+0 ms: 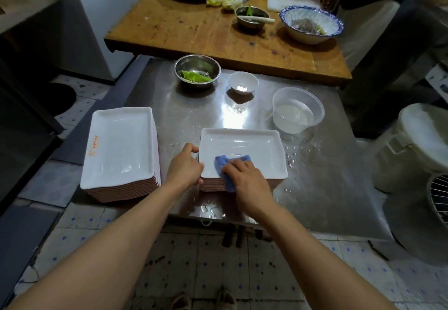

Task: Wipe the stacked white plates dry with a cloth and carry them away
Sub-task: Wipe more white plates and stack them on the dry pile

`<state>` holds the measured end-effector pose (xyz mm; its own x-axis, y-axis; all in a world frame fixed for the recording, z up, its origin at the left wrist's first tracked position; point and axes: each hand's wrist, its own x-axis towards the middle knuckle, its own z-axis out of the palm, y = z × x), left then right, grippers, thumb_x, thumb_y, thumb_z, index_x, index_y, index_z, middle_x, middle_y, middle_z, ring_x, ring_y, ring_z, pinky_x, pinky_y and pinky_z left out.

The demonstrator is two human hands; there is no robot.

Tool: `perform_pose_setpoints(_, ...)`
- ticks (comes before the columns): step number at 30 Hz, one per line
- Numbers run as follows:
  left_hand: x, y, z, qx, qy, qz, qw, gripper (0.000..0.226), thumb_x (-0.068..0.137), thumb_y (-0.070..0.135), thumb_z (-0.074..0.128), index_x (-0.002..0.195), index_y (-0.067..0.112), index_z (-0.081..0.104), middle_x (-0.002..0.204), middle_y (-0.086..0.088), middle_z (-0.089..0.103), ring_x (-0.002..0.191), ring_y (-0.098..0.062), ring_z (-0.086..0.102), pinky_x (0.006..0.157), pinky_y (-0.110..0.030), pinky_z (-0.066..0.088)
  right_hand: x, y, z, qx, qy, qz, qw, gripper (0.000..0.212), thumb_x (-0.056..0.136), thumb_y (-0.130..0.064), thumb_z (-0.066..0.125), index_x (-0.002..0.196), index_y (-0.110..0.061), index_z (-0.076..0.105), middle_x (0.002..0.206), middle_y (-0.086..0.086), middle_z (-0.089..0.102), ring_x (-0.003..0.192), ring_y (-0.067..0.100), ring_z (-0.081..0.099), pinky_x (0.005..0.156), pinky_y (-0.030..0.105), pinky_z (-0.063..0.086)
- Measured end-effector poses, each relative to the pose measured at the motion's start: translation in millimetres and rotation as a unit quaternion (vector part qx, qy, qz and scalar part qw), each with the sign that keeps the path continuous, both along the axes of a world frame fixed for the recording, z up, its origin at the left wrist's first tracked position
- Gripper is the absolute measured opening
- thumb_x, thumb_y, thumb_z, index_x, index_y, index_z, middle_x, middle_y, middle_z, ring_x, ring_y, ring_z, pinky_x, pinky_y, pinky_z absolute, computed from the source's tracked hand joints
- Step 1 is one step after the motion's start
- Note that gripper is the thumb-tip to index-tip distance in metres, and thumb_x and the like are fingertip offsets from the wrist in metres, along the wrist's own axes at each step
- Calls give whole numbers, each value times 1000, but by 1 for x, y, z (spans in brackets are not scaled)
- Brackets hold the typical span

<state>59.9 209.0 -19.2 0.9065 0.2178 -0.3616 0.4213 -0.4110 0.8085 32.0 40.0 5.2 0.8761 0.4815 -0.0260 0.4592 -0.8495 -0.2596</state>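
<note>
Two bare forearms reach over the steel tabletop. The right hand presses a blue cloth onto the near edge of the top plate of the wet stack, while the left hand grips that stack's left rim. Left of it sits a second stack. Wiping is under way; next, I judge, the cloth must sweep the rest of that plate.

Glossy white plates on wet, shiny steel table; soft blue cloth; worn wooden board.
</note>
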Motion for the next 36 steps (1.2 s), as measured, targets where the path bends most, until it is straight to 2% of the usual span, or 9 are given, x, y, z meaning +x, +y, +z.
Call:
perform_pose_setpoints(3,-1,-3,-1,36,-10,-3,999,31,83,1,48,104,24,46,72,-5,59,52,-26,63,69,-46,58,-3,-33,3,-48,-25,-53,997,34,88,-12,46,120,-19,51,126,0,49,112,25,43,82,34,33)
perform_pose_setpoints(8,-1,-5,0,67,-22,6,997,32,81,1,47,100,26,45,71,-5,59,54,-28,66,68,-46,58,-4,-75,9,-106,-39,-113,987,42,86,-7,50,126,-19,47,130,-1,46,118,22,38,93,33,34)
perform_pose_setpoints(11,-1,-7,1,91,-22,11,996,34,78,2,46,102,25,48,72,-4,60,56,-25,66,67,-43,58,-1,-82,15,-112,-37,-126,985,32,88,-3,50,119,-14,54,126,4,47,112,23,41,89,30,38)
perform_pose_setpoints(14,-2,-6,2,110,-14,0,994,34,78,3,48,106,22,48,72,-6,63,60,-25,66,65,-37,56,7,-78,30,11,-3,-176,984,26,82,10,48,77,-12,61,101,12,55,97,29,48,77,36,43)
perform_pose_setpoints(17,-5,-5,4,100,-5,0,995,35,81,6,49,110,23,48,78,-8,66,62,-26,67,62,-33,53,24,-72,42,177,4,-191,966,39,69,16,43,52,-19,39,74,10,46,78,28,45,62,36,41)
perform_pose_setpoints(22,-6,-4,1,59,-13,9,998,31,85,6,49,108,27,49,81,-4,64,49,-18,65,48,-23,45,56,-56,27,132,35,-194,972,16,77,7,47,77,-2,60,98,17,59,97,33,55,79,41,50)
perform_pose_setpoints(26,-4,-4,-6,39,-19,20,999,28,85,2,48,104,23,51,69,-4,56,48,-21,58,60,-39,55,64,-39,4,55,58,-195,977,43,88,-4,48,130,-12,50,136,13,42,125,31,38,101,33,33)
perform_pose_setpoints(28,-2,-2,-9,42,-17,16,999,29,84,3,47,104,23,50,69,-5,56,53,-25,59,65,-43,55,63,-26,3,109,42,-161,980,36,90,-6,49,126,-7,56,135,13,47,123,31,40,104,33,32)
perform_pose_setpoints(36,-6,-4,-10,-7,-25,47,999,27,86,4,46,107,20,51,78,-15,60,43,-24,55,48,-28,47,32,17,13,185,157,-3,970,31,85,3,50,111,-1,67,125,14,58,119,26,47,106,32,32)
